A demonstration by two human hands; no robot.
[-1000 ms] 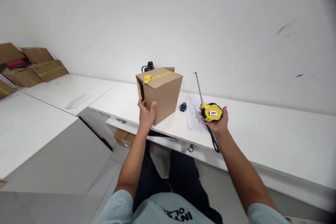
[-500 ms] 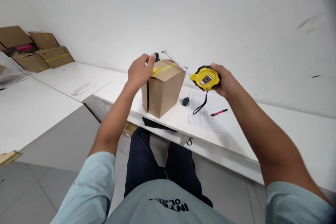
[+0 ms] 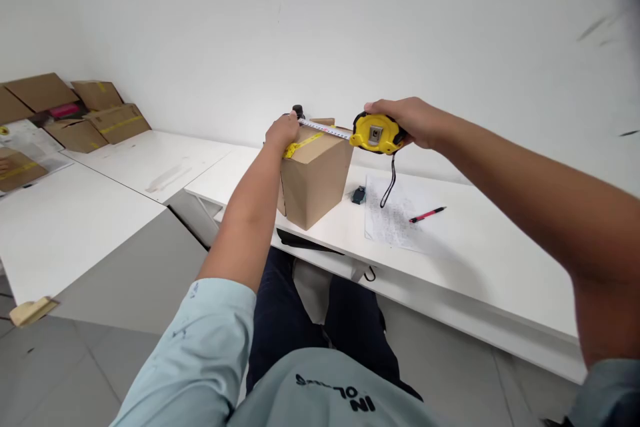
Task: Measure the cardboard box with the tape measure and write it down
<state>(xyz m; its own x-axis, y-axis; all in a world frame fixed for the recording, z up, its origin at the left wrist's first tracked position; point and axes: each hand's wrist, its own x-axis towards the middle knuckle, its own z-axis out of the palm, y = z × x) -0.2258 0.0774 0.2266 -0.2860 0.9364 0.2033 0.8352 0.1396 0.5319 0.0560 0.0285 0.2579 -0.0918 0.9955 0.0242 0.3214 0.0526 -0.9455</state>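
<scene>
With the cardboard box (image 3: 315, 177) standing on the white surface (image 3: 450, 260), the left hand (image 3: 283, 131) pins the tape's end at its 9 o'clock top edge while the right hand (image 3: 413, 121), closed around the yellow tape measure (image 3: 375, 134) at 3 o'clock, should keep the blade (image 3: 325, 129) taut and level.

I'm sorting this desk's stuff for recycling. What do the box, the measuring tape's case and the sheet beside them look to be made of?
The box: brown matte cardboard, sealed with yellow tape. The tape measure case in the right hand: glossy yellow shell, probably plastic, with black trim; its blade is thin and pale, material unclear. The sheet: white paper with writing on it.
</scene>
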